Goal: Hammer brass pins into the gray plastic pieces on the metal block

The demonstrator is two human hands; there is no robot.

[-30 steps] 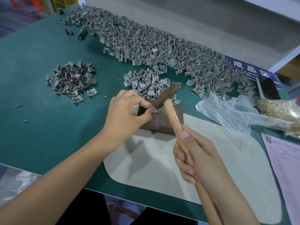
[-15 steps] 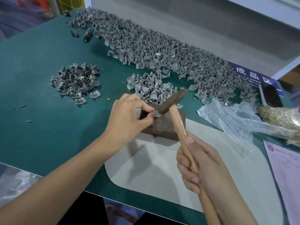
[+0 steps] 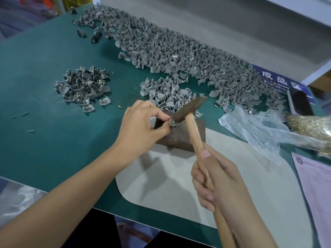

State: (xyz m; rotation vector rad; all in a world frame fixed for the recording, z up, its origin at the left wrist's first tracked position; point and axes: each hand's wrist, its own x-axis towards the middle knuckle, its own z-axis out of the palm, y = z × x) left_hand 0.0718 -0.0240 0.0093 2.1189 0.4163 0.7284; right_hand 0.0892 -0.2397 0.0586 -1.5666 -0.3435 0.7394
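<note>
A dark metal block (image 3: 180, 136) sits on the green table at the pale mat's far edge. My left hand (image 3: 141, 124) pinches a small gray plastic piece (image 3: 172, 122) on top of the block. My right hand (image 3: 215, 179) grips the wooden handle of a hammer (image 3: 189, 109), whose dark head rests down on that piece. A pin in the piece is hidden under the hammer head. A clear bag of brass pins (image 3: 311, 126) lies at the right.
A long heap of gray pieces (image 3: 179, 56) runs along the back, a smaller heap (image 3: 164, 93) lies just behind the block, and a pile with brass fitted (image 3: 84, 86) sits at the left. Loose plastic film (image 3: 254, 129), a paper sheet (image 3: 315, 190) and a dark phone (image 3: 300, 102) lie right.
The hammer head stays on the piece through small taps, and my left hand keeps its pinch. The view has shifted slightly.
</note>
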